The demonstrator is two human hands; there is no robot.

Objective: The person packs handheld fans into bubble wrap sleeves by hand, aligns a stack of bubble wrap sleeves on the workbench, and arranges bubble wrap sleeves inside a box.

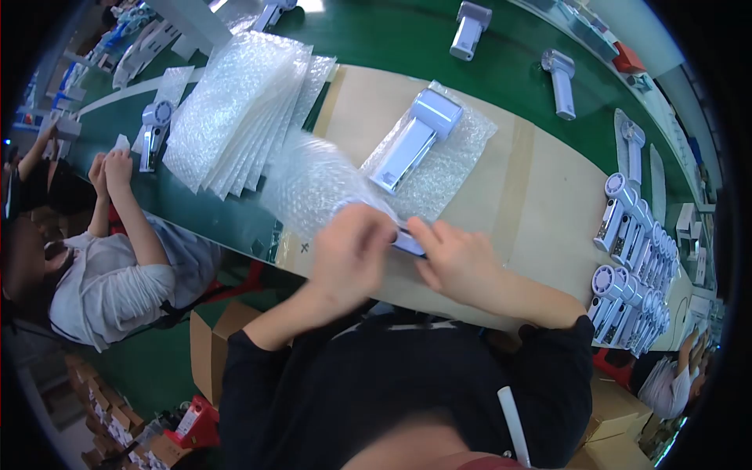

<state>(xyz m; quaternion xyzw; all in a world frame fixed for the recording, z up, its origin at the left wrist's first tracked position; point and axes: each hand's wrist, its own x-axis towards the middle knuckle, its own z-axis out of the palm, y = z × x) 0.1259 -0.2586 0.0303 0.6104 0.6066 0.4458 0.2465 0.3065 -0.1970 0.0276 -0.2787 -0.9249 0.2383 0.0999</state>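
My left hand [350,252] is blurred by motion, its fingers closed at the mouth of a bubble wrap bag [309,184]. A lavender handheld fan [409,244] lies partly inside that bag, its handle end sticking out. My right hand [466,262] grips this end between thumb and fingers; the fan's head is hidden by the bag and my left hand. Just beyond, a second lavender fan [415,137] rests on a flat bubble wrap bag [462,160] on the cardboard sheet.
A stack of bubble wrap bags [235,102] lies at the left. Rows of fans [627,290] stand at the right edge. More fans [560,82] lie on the green table [376,39]. A co-worker [117,274] sits at the left, holding something small. Cardboard boxes [615,415] are below.
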